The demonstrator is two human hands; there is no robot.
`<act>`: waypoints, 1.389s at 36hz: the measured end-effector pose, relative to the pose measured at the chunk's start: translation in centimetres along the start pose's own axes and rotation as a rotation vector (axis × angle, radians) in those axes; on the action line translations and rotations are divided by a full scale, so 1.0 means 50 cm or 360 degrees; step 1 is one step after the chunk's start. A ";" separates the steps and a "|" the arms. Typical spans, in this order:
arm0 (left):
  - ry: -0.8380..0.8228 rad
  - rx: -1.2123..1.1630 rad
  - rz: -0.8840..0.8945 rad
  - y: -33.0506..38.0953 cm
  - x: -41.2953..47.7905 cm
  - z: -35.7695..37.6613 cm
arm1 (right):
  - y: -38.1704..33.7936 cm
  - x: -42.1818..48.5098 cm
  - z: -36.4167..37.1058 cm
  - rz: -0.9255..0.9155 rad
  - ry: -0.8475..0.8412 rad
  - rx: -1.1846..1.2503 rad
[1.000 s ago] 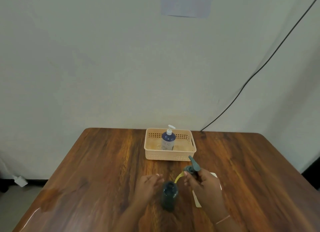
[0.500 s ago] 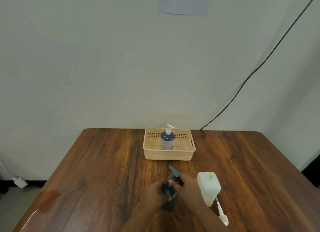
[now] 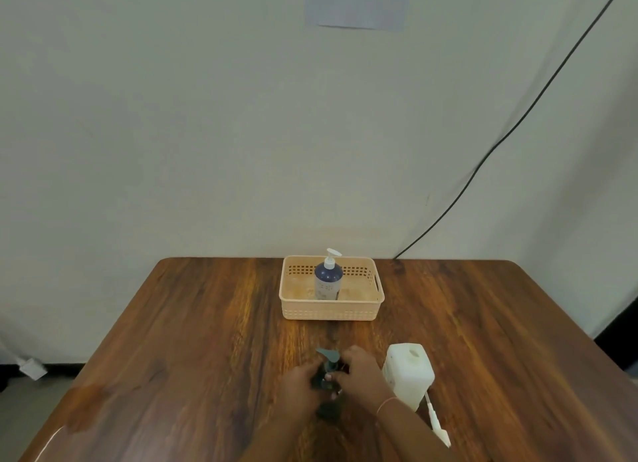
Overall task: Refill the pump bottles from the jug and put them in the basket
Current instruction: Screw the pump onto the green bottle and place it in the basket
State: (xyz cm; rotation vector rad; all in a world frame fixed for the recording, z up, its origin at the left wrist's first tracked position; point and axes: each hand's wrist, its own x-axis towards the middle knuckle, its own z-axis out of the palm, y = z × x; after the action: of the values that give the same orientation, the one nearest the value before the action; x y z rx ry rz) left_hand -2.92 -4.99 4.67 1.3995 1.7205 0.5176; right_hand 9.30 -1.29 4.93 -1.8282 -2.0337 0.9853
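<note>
Dark bottle [image 3: 326,385]: stood upright on the table [image 3: 207,340], near edge, held between both hands.
Left hand [image 3: 299,384]: wrapped round the bottle body.
Right hand [image 3: 359,370]: closed on the teal pump head [image 3: 329,356] at the neck.
Jug [image 3: 409,375]: white, just right of the right hand – a loose white pump [image 3: 436,423] lies by it.
Basket [image 3: 332,309]: at far edge, blue bottle [image 3: 328,280] stood upright inside.

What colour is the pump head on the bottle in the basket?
White, on the dark blue pump bottle; the head view shows it clearly.
</note>
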 end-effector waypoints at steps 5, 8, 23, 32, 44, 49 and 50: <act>-0.0031 0.0033 0.0046 -0.008 -0.004 -0.007 | -0.005 -0.003 -0.005 0.0066 -0.0016 -0.0033; -0.0054 0.0018 0.0058 -0.006 -0.006 -0.007 | -0.010 -0.010 -0.005 0.0027 -0.0058 0.0089; -0.0040 0.0034 0.0027 0.004 -0.014 -0.008 | 0.013 -0.015 0.022 0.0205 0.0170 0.0558; -0.0076 0.0049 0.0005 0.004 -0.014 -0.008 | 0.015 -0.016 0.026 0.0193 0.0146 0.0686; -0.0023 0.0029 -0.0044 0.006 -0.010 -0.004 | 0.013 -0.003 0.026 0.0238 0.0121 0.0805; -0.0056 0.0009 0.0008 -0.003 -0.008 -0.006 | 0.003 -0.012 0.030 0.0220 0.0185 0.0645; -0.0053 0.0013 0.0004 -0.002 -0.007 -0.006 | 0.004 -0.014 0.033 0.0187 0.0165 0.0647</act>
State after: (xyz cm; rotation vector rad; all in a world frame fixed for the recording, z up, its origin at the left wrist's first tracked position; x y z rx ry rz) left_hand -3.22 -5.32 4.88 1.4087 1.6960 0.4865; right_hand 8.63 -2.46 3.77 -1.7477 -1.5418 1.2036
